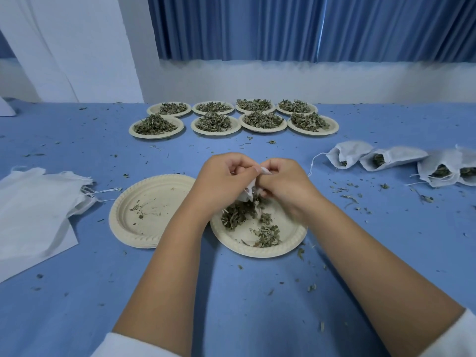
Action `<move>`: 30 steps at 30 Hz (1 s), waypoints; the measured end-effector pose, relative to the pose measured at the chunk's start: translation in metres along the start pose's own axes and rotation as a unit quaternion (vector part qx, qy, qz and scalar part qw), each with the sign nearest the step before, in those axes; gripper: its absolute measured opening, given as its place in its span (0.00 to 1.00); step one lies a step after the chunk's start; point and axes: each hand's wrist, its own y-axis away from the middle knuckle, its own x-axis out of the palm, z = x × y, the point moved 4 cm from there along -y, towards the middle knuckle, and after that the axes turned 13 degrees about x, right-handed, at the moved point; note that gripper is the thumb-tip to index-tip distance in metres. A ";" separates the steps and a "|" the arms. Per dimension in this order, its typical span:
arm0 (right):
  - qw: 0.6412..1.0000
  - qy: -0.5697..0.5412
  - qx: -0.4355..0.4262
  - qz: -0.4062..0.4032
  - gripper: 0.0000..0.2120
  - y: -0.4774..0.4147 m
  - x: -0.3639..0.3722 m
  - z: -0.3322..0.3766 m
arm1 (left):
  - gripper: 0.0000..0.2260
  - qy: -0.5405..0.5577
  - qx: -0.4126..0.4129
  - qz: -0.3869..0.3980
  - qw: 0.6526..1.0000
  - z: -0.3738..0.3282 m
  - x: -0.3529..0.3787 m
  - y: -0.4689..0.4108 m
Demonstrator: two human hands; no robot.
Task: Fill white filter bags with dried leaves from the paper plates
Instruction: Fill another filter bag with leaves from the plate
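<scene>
The surface [231, 292] lies open near the person. Full plates [157, 126] crowd the far side, filled bags [347, 154] the right, spare bags [33, 202] the left. Over the near plate [257, 251], the left hand [221, 181] and right hand [286, 186] both pinch a limp bag [247, 193] at its mouth, likely the best hold. Its leaves [237, 215] look light and crumbly and would scatter easily.

The white filter bag [249, 189] is mostly hidden between the left hand [221, 181] and right hand [286, 186]. At nine o'clock the pile of empty bags [31, 210] runs off the edge; at three o'clock the last filled bag [467, 161] does too.
</scene>
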 end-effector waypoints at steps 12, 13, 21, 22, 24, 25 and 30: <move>0.988 -0.028 0.058 0.139 0.13 -0.001 -0.002 0.007 | 0.05 -0.008 -0.003 -0.135 0.991 0.006 -0.015 -0.005; 0.987 -0.026 0.060 0.149 0.15 0.000 -0.001 0.006 | 0.05 -0.002 -0.007 -0.132 0.991 0.006 -0.014 -0.004; 0.999 0.046 -0.007 0.025 0.01 0.000 0.001 0.001 | 0.04 0.007 -0.016 -0.015 1.000 0.002 -0.002 -0.001; 0.998 0.066 -0.018 0.006 0.00 0.000 0.001 0.001 | 0.05 0.009 -0.016 -0.009 1.000 0.001 -0.001 0.000; 0.996 0.089 -0.025 -0.002 0.04 -0.001 0.000 0.000 | 0.05 -0.009 -0.014 -0.032 0.999 0.003 -0.002 -0.001; 0.996 0.084 -0.014 0.011 0.07 -0.001 0.000 0.001 | 0.05 -0.026 -0.010 -0.053 0.998 0.004 -0.004 -0.001; 0.993 0.015 0.061 0.105 0.14 0.002 -0.004 0.009 | 0.07 -0.030 0.011 -0.156 0.987 0.005 -0.017 -0.004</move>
